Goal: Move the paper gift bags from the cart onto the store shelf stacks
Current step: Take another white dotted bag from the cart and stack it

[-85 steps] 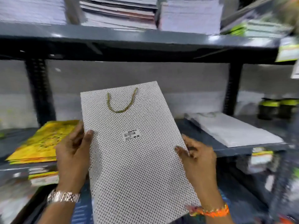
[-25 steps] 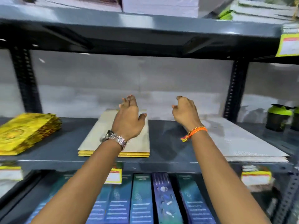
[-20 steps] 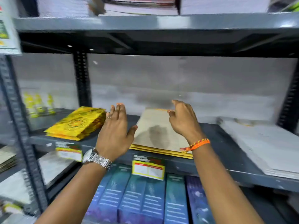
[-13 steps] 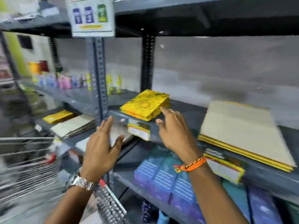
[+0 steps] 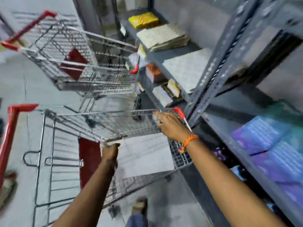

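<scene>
A white dotted paper gift bag (image 5: 146, 156) lies flat in the near wire cart (image 5: 68, 145). My left hand (image 5: 109, 152) reaches down into the cart, its fingers curled on the bag's left top corner. My right hand (image 5: 171, 126), with an orange wrist thread, grips the cart's far rim beside a red corner cap. On the grey store shelf (image 5: 157, 57) to the right lie a yellow bag stack (image 5: 144, 19), a cream bag stack (image 5: 162, 37) and a white patterned stack (image 5: 186, 68). The frame is motion-blurred.
A second wire cart (image 5: 78, 63) with red handles stands ahead, holding a dark red item (image 5: 73, 63). A dark red panel (image 5: 89, 161) sits in the near cart. Purple and blue boxes (image 5: 262, 133) fill the lower shelf at right. My foot (image 5: 139, 205) is on the grey floor.
The white dotted bag went onto the middle shelf stack. I turned left and down from the shelf to the cart; both hands dropped, left onto another white bag, right onto the cart rim.
</scene>
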